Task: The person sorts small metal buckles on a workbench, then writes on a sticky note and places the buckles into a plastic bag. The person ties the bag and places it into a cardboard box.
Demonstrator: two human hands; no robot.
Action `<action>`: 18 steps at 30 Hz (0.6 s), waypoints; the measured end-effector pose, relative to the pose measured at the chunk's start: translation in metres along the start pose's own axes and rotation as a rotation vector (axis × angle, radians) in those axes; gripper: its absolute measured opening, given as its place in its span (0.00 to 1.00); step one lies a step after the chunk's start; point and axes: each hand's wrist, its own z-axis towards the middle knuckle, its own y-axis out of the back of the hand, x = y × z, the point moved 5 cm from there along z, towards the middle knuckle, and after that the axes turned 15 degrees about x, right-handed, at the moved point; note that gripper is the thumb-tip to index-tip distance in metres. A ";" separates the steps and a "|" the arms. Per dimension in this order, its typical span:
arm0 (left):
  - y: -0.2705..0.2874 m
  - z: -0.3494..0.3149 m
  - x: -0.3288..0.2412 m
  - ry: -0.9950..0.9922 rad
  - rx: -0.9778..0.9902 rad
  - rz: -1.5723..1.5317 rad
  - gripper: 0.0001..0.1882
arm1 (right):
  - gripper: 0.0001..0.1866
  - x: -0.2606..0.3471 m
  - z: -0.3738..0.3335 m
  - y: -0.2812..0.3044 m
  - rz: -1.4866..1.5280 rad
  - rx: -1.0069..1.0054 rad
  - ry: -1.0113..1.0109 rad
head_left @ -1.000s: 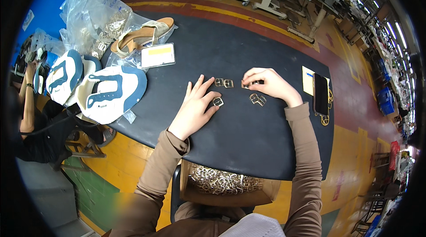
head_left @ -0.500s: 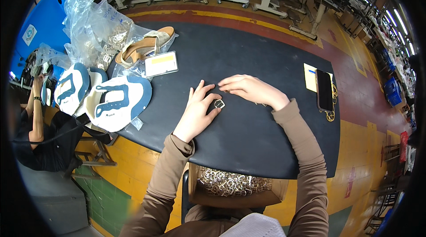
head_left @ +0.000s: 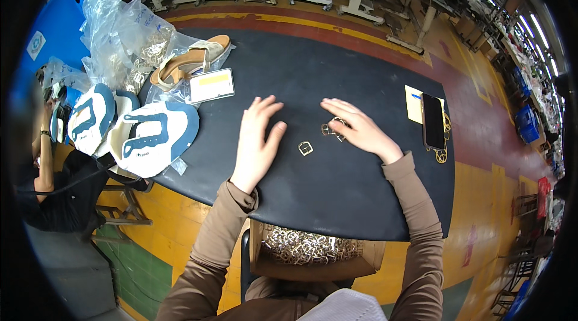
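A small metal buckle (head_left: 306,148) lies by itself on the dark tabletop (head_left: 337,194), between my two hands. My left hand (head_left: 254,146) rests to its left, fingers stretched and thumb spread away, holding nothing. Over a few more buckles (head_left: 329,130) lying together, my right hand (head_left: 360,131) reaches in from the right. Its fingers are extended and its thumb is beside these buckles; part of the group is covered by the hand. Below the table's near edge, a cardboard box (head_left: 319,270) holds a heap of similar buckles (head_left: 307,245).
Blue-and-white shoe uppers (head_left: 159,140), a tan sandal (head_left: 186,63), a white card (head_left: 212,85) and clear plastic bags (head_left: 114,20) occupy the left side. A phone (head_left: 432,121) lies on yellow paper (head_left: 414,104) at right. Another person's arm (head_left: 45,152) shows far left.
My hands have moved apart, the left hand drawing off leftward and the right hand shifting right. The single buckle near my left fingers now lies uncovered, and buckles show under my right hand.
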 end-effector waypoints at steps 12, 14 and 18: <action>0.011 -0.008 0.023 0.139 -0.263 -0.399 0.15 | 0.15 0.086 0.013 -0.056 0.135 0.167 0.263; 0.010 -0.007 0.023 0.127 -0.271 -0.408 0.19 | 0.13 0.097 0.001 -0.058 0.142 0.165 0.231; 0.007 -0.008 0.024 0.148 -0.240 -0.488 0.19 | 0.11 0.102 -0.019 -0.063 0.140 0.073 0.212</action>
